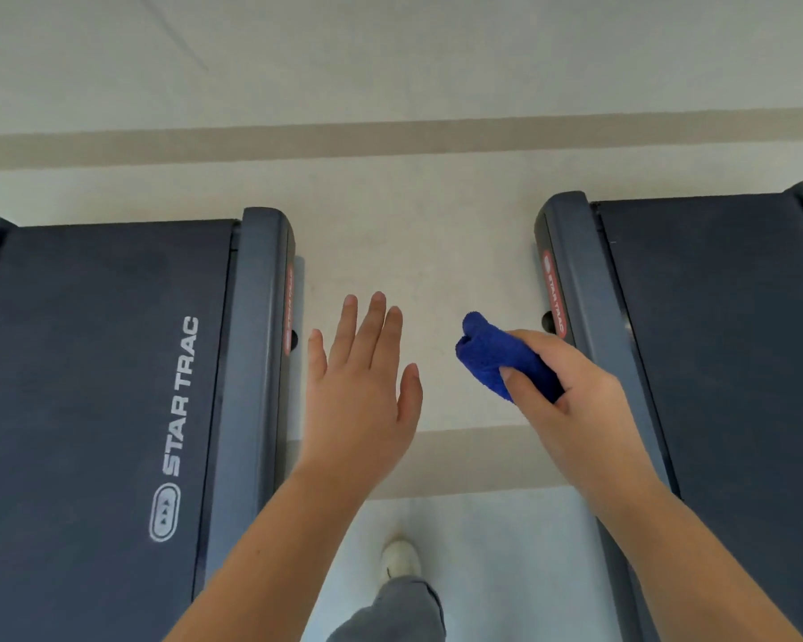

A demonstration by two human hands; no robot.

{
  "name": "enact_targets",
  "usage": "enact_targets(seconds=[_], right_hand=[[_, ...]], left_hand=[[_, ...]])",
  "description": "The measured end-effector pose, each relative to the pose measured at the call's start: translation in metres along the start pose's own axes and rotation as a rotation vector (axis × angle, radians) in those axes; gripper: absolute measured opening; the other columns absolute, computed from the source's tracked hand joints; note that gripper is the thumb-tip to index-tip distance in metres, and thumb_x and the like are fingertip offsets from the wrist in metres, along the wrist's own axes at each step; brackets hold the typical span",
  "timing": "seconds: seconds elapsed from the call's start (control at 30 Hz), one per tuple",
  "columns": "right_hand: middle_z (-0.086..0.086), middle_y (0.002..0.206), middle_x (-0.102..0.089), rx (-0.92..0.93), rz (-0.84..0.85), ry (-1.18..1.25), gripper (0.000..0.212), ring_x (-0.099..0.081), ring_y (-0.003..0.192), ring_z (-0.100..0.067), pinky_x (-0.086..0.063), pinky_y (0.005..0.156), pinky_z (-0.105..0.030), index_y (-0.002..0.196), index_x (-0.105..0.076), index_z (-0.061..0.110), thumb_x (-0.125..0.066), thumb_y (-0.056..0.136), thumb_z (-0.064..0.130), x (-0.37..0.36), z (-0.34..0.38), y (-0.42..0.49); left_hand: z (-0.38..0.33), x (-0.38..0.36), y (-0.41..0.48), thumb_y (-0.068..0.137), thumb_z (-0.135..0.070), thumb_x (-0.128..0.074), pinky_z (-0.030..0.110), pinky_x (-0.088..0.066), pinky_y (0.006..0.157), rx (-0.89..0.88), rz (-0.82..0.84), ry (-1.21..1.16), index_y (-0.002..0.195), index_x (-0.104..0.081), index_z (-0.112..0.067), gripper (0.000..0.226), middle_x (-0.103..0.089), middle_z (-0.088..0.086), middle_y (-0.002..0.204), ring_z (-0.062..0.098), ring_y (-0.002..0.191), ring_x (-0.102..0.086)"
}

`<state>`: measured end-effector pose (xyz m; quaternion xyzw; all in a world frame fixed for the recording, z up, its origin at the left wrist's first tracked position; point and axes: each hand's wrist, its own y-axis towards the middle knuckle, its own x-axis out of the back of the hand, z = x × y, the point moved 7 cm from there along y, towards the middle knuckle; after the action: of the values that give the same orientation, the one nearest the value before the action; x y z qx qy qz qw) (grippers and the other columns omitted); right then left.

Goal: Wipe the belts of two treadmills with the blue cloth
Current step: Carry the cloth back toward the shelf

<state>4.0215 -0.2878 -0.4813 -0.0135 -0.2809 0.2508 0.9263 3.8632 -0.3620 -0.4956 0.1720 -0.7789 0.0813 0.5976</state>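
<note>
**Cloth held in the aisle between two treadmills**

The left treadmill belt [98,386], marked STAR TRAC, lies dark at the left. Beside its side rail [256,363], the left hand [360,396] hovers flat, fingers straight and slightly spread. The right hand [576,405] grips the bunched blue cloth [492,359] over the pale floor [418,234], near the right treadmill belt [724,363].
</note>
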Motion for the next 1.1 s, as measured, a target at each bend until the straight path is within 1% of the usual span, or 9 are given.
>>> enact_targets(seconds=[0.1,0.3,0.4,0.53,0.67,0.77,0.83,0.9,1.1], right_hand=[[0.024,0.092,-0.06,0.019,-0.002,0.002,0.031,-0.054,0.079,0.005,-0.04,0.064,-0.006,0.107,-0.058,0.033,-0.055,0.089,0.009,0.009,0.034,0.009],[0.024,0.093,-0.061,0.02,0.033,-0.016,0.029,-0.055,0.083,0.004,-0.04,0.066,-0.006,0.108,-0.058,0.033,-0.055,0.09,0.01,0.025,0.078,0.045],[0.022,0.091,-0.06,0.036,0.069,-0.056,0.027,-0.054,0.082,0.005,-0.039,0.066,-0.004,0.11,-0.06,0.03,-0.055,0.091,0.011,0.038,0.1,0.081],[0.024,0.092,-0.058,0.064,0.104,-0.062,0.028,-0.052,0.083,0.01,-0.038,0.067,-0.003,0.109,-0.057,0.031,-0.055,0.091,0.009,0.064,0.136,0.144],[0.022,0.091,-0.058,0.092,0.175,-0.1,0.03,-0.054,0.075,0.007,-0.037,0.06,-0.008,0.112,-0.058,0.032,-0.054,0.091,0.011,0.093,0.173,0.214],[0.019,0.099,-0.061,0.119,0.204,-0.109,0.031,-0.054,0.088,0.001,-0.043,0.073,-0.013,0.112,-0.06,0.031,-0.054,0.09,0.01,0.108,0.199,0.265],[0.013,0.102,-0.063,0.116,0.212,-0.104,0.031,-0.057,0.091,-0.006,-0.047,0.081,-0.028,0.114,-0.061,0.028,-0.054,0.09,0.009,0.114,0.212,0.298],[0.011,0.102,-0.064,0.116,0.211,-0.088,0.031,-0.058,0.093,-0.011,-0.048,0.082,-0.033,0.113,-0.062,0.027,-0.054,0.09,0.008,0.115,0.224,0.328],[0.014,0.103,-0.065,0.15,0.219,-0.038,0.03,-0.057,0.092,-0.004,-0.044,0.081,-0.02,0.11,-0.062,0.028,-0.053,0.091,0.008,0.103,0.269,0.424]], left_hand=[[0.001,0.033,0.01,0.089,-0.031,-0.032,0.053,-0.016,0.101,0.0,-0.015,-0.023,0.131,-0.048,-0.004,0.053,-0.046,0.011,0.14,0.031,0.134,-0.035],[-0.006,0.072,0.039,0.087,-0.031,-0.033,0.055,-0.022,0.1,-0.039,0.008,0.024,0.128,-0.052,-0.004,0.052,-0.05,0.011,0.137,0.032,0.13,-0.042],[-0.006,0.087,0.074,0.088,-0.031,-0.033,0.054,-0.024,0.099,-0.029,0.034,0.01,0.127,-0.053,-0.004,0.052,-0.052,0.011,0.135,0.032,0.128,-0.044],[-0.009,0.111,0.15,0.088,-0.031,-0.033,0.054,-0.02,0.099,-0.003,0.016,-0.003,0.127,-0.052,-0.003,0.052,-0.051,0.012,0.135,0.033,0.129,-0.043],[-0.021,0.139,0.235,0.089,-0.032,-0.033,0.053,-0.019,0.101,-0.015,-0.026,-0.033,0.129,-0.051,-0.003,0.052,-0.049,0.012,0.137,0.033,0.13,-0.041],[-0.02,0.161,0.289,0.089,-0.031,-0.034,0.054,-0.02,0.101,-0.006,-0.082,-0.034,0.13,-0.049,-0.003,0.052,-0.048,0.013,0.138,0.033,0.131,-0.039],[-0.012,0.173,0.319,0.089,-0.03,-0.034,0.056,-0.021,0.101,0.008,-0.107,-0.037,0.13,-0.049,-0.002,0.052,-0.048,0.013,0.138,0.034,0.131,-0.039],[-0.001,0.181,0.345,0.089,-0.03,-0.034,0.057,-0.025,0.1,0.017,-0.098,-0.017,0.13,-0.05,-0.001,0.053,-0.048,0.014,0.138,0.035,0.13,-0.04],[0.03,0.198,0.433,0.087,-0.032,-0.034,0.059,-0.032,0.097,0.021,-0.064,0.029,0.128,-0.052,-0.002,0.054,-0.05,0.014,0.136,0.035,0.128,-0.043]])
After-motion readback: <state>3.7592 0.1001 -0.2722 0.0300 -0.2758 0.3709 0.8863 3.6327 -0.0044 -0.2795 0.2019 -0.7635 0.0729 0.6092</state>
